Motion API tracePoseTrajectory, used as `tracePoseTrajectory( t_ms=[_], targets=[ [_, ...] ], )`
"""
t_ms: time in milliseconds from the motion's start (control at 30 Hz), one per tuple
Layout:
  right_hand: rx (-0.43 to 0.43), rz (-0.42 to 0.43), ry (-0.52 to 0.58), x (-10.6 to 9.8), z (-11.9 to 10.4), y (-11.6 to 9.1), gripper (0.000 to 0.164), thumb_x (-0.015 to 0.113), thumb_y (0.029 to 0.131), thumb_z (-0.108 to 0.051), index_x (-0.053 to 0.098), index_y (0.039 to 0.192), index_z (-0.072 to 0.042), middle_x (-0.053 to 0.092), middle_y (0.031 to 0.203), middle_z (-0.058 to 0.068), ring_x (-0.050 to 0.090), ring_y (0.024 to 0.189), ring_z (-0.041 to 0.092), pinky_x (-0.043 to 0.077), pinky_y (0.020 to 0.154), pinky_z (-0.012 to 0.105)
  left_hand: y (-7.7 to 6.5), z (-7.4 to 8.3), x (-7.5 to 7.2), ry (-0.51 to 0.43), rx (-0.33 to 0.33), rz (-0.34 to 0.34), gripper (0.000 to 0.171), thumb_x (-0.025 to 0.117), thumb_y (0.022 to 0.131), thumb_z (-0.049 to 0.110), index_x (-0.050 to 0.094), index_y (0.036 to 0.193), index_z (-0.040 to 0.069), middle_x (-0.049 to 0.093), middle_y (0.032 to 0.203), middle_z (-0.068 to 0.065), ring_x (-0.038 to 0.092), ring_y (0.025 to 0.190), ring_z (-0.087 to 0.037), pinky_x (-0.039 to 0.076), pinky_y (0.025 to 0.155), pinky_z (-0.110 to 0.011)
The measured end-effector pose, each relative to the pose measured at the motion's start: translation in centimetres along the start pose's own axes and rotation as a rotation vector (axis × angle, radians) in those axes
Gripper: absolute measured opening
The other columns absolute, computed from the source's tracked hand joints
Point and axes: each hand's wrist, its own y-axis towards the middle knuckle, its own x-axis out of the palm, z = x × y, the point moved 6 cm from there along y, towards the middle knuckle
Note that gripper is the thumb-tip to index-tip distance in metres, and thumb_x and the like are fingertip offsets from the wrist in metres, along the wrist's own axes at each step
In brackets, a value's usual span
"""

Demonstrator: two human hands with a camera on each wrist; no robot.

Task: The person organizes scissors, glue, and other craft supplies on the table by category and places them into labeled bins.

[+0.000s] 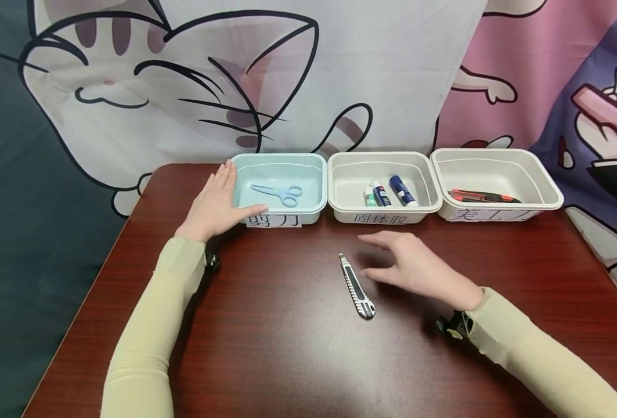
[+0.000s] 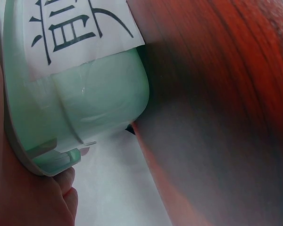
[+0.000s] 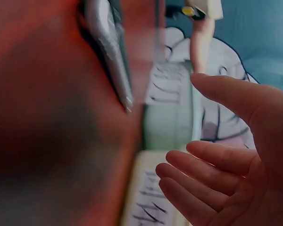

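Observation:
My left hand (image 1: 212, 201) lies along the left end of a light blue bin (image 1: 317, 200), fingers straight, with the thumb over the front rim. Inside that bin is a pair of blue scissors (image 1: 282, 193). In the left wrist view, the hand (image 2: 23, 197) touches the bin's rim beside its paper label (image 2: 80, 28). A silver utility knife (image 1: 357, 287) lies on the table, its narrow end pointing toward the bins. Just to its right, my right hand (image 1: 415, 268) hovers with thumb and fingers spread apart, holding nothing. The right wrist view shows the knife (image 3: 111, 52) apart from that hand.
A middle white bin (image 1: 383, 213) holds several glue sticks (image 1: 402, 190). The right white bin (image 1: 554, 197) contains red-and-black utility knives (image 1: 483, 197). All three bins carry front labels and stand along the back of the brown table (image 1: 266, 354). Behind hangs a cartoon-print cloth (image 1: 392, 58).

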Motion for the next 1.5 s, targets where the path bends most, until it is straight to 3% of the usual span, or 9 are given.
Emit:
tracePoseTrajectory(
  t_ms=[267,1100,1333,1500],
  targets=[
    [-0.017,-0.083,-0.016,3.0,-0.9,-1.0,0.071,0.09,0.078,-0.032,0.063,0.134,0.002,0.067,0.127,0.011,0.062,0.12,0.026,0.049,0.103,0.044,0.0,0.0,0.1,-0.007,-0.001,0.001,0.128,0.05,0.082,0.087,0.002,0.161,-0.002,-0.001,0.169,-0.016,-0.001,0.155,-0.027,-0.001,0.124,-0.039],
    [-0.013,-0.121,-0.065,4.6,-1.7,-1.3,0.078,0.092,0.072,-0.033,0.062,0.137,-0.001,0.067,0.127,0.008,0.061,0.116,0.026,0.049,0.1,0.045,-0.2,0.2,-0.1,-0.009,0.002,0.002,0.128,0.05,0.082,0.086,0.002,0.16,-0.003,0.001,0.168,-0.018,-0.001,0.155,-0.027,0.001,0.124,-0.04],
    [-0.023,-0.145,-0.075,4.6,-1.9,-1.0,0.072,0.088,0.072,-0.017,0.063,0.137,-0.002,0.067,0.125,0.008,0.062,0.113,0.025,0.051,0.097,0.045,-0.2,0.1,0.0,-0.009,0.003,0.002,0.128,0.05,0.082,0.086,0.002,0.16,-0.003,0.0,0.168,-0.017,0.0,0.155,-0.028,0.0,0.124,-0.04],
    [-0.039,-0.128,-0.071,4.0,-1.3,-0.9,0.061,0.083,0.069,-0.003,0.069,0.128,-0.005,0.068,0.104,0.001,0.063,0.09,0.018,0.054,0.08,0.041,-0.1,0.1,0.0,-0.003,0.004,0.002,0.128,0.05,0.082,0.087,0.002,0.16,-0.003,0.0,0.168,-0.017,0.0,0.155,-0.028,0.0,0.124,-0.04]
  ],
)
